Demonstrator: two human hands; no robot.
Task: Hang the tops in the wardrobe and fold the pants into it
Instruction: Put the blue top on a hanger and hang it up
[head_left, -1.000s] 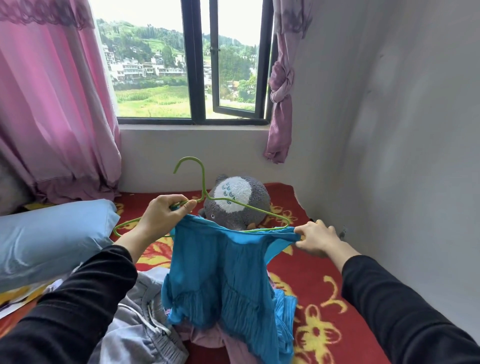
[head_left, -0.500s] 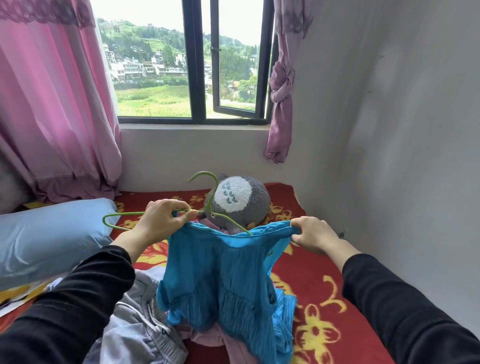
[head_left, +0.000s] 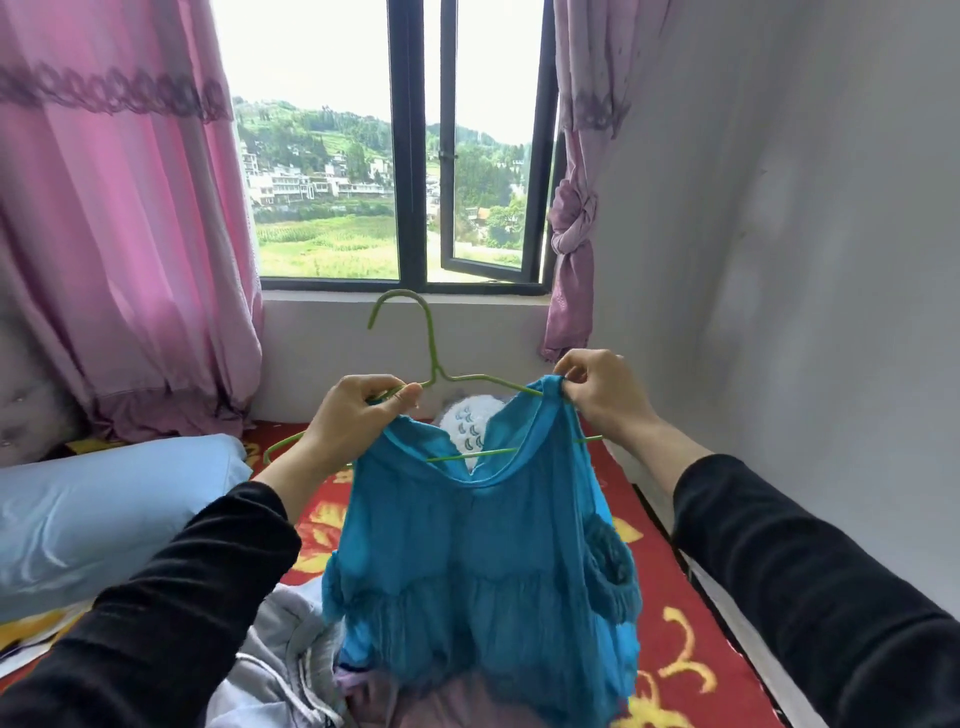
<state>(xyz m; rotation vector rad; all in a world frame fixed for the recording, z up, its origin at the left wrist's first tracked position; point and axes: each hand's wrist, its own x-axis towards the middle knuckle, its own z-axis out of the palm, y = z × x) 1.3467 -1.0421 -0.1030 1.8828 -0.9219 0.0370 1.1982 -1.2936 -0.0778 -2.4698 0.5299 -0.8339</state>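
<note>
L hand (head_left: 358, 415) pinches one arm of the hanger (head_left: 431, 343) w/ a shoulder edge of the top (head_left: 478, 561), fingers curled. R hand (head_left: 602, 395) pinches the other shoulder, drawn over the hanger's R end. Top hangs between both hands above the bed (head_left: 675, 649), hem just over a grey garment (head_left: 280, 654). Hook upright; lower bar crosses the neck opening. Plush (head_left: 467, 421) behind the top, pillow (head_left: 104, 509) at L.

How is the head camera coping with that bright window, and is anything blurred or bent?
Head view: sky through the window is blown white; the blue top, green hanger, left hand and right hand are evenly lit and sharp; the wide lens bows the pink curtain near the picture's edge.
</note>
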